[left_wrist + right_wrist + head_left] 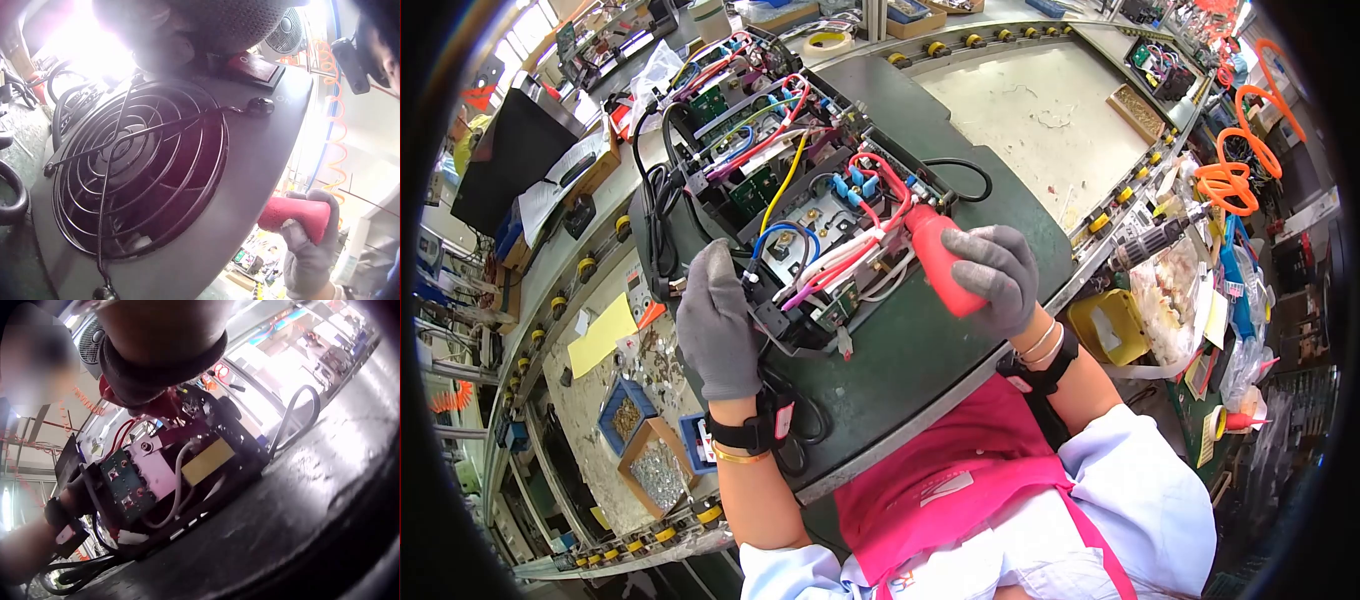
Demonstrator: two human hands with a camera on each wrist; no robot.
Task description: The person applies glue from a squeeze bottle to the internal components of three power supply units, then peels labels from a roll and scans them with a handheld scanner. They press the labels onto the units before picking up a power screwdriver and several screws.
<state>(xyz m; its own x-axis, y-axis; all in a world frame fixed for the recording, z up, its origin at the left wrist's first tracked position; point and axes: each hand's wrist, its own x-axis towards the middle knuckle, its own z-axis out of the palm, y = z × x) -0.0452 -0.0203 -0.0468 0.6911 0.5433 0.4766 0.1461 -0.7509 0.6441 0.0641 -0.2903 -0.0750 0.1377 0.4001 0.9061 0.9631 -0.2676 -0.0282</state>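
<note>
Round and close to the left wrist camera, a wire fan grille covers much of the grey end panel of an open electrical unit, with a red rocker switch near the panel's upper edge. The unit sits left of centre in the head view on a dark green work surface, its open side up, which leaves the wire bundle and boards exposed.

Against the panel rests the left hand, seemingly to steady the unit; its gloved fingers lie together, though glare and blur in the left wrist view make their exact contact hard to judge. At the unit's right edge, the right hand grips a red bottle, fingers curled round it. The bottle tilts, narrow end toward the wiring, probably so that end reaches the unit while the palm stays outside.

The left forearm rises nearly upright from the lower part of the frame; the right one slants toward the upper left, wrist bent inward. Beyond, a second open unit stands at upper left, and a yellow bin lies to the right.
</note>
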